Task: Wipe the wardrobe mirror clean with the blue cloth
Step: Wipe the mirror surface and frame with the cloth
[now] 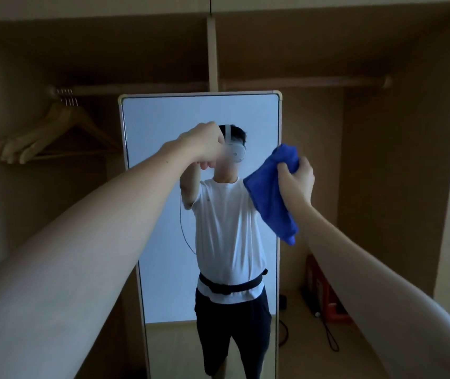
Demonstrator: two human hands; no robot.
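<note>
One blue cloth (271, 187), bunched, hanging creased

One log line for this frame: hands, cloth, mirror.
right hand: grips cloth at mirror's right edge | left hand: raised before mirror, fingers curled, grip unclear

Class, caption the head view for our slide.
Right hand holds blue cloth at mirror; left hand raised.

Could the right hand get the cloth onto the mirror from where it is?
Probably yes. The right hand grips the cloth right at the mirror, by its right edge, and nothing lies between them. The left hand is off to the side.
</note>
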